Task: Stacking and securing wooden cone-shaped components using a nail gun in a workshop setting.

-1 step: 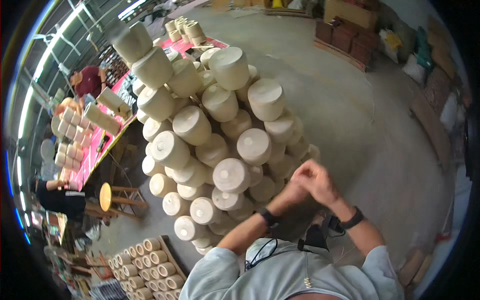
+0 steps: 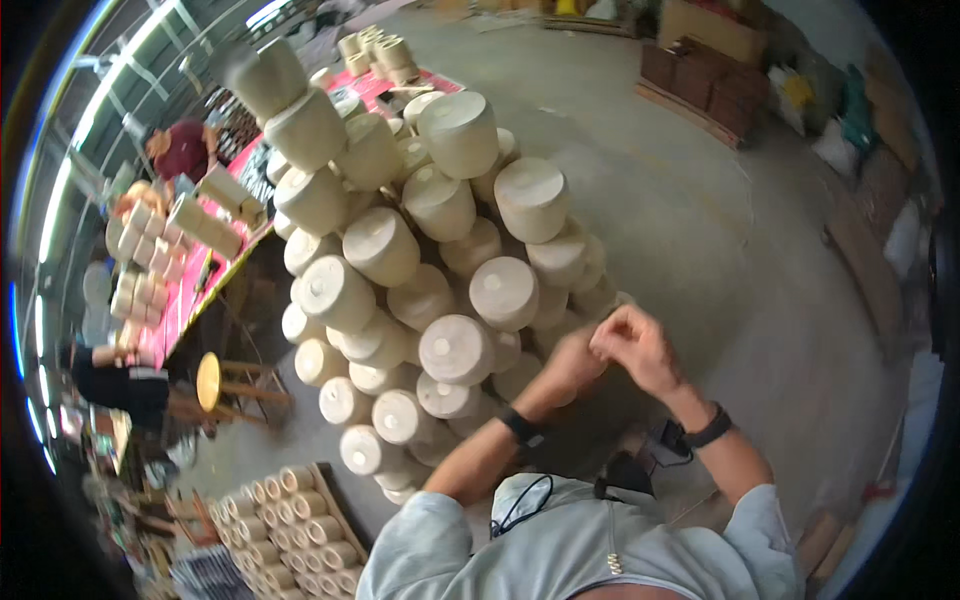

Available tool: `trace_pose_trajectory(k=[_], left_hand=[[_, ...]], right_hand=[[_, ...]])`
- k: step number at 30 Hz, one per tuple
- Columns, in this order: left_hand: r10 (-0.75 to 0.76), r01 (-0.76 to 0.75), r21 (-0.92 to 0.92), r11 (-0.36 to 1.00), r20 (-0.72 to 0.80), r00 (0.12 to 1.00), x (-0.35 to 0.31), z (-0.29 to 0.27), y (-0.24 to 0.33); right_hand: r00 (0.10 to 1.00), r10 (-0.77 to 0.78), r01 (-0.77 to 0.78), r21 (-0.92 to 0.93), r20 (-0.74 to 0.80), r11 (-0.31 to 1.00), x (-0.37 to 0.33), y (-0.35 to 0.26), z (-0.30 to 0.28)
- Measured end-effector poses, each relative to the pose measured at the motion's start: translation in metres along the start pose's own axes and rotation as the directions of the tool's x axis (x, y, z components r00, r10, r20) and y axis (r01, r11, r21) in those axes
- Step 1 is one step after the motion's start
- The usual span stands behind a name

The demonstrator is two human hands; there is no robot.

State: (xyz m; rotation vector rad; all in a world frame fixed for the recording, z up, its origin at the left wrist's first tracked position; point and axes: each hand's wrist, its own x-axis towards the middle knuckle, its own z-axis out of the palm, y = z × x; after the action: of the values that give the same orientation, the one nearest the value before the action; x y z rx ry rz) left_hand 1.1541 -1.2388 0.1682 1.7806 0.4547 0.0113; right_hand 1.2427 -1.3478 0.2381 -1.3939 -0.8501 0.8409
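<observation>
Left hand (image 2: 575,365) and right hand (image 2: 643,352) meet in front of the body, fingers curled in close together; blur hides whether anything small is pinched between them, so I cannot tell if either holds something. Tall and crowded, the pile of drum-shaped blanks (image 2: 457,350) lies ahead and to the left, with the left hand nearer to it. The blanks' long axes run away from the viewer at varied tilts, flat round ends facing the camera. Cream-coloured and matt, with softly rounded edges, many carry a paler disc on the end; wood or clay, I cannot say. Beyond the left forearm, thick-walled hollow cylinders (image 2: 325,532) stand in close rows at lower left.
</observation>
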Motion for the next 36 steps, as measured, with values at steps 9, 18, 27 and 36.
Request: trace_pose_trajectory(k=[9, 18, 27, 36], left_hand=[[0.02, -0.299, -0.202, 0.933, -0.797, 0.604, 0.091, -0.18, 0.016], [0.065, -0.305, -0.13, 0.943, -0.829, 0.555, 0.145, -0.252, 0.035], [-0.241, -0.181, -0.42, 0.889, -0.767, 0.594, 0.158, -0.253, 0.095], [0.122, -0.44, -0.125, 0.889, -0.862, 0.493, 0.138, -0.142, 0.084]], right_hand=[[0.99, -0.08, 0.072, 0.066, 0.118, 0.995, 0.211, -0.03, -0.093], [0.954, 0.002, 0.004, -0.021, 0.299, 1.0, 0.366, -0.02, -0.034], [0.938, -0.042, 0.027, 0.048, 0.343, 0.998, 0.419, 0.005, -0.015], [0.936, 0.066, -0.072, 0.002, 0.346, 0.997, 0.326, -0.001, -0.08]])
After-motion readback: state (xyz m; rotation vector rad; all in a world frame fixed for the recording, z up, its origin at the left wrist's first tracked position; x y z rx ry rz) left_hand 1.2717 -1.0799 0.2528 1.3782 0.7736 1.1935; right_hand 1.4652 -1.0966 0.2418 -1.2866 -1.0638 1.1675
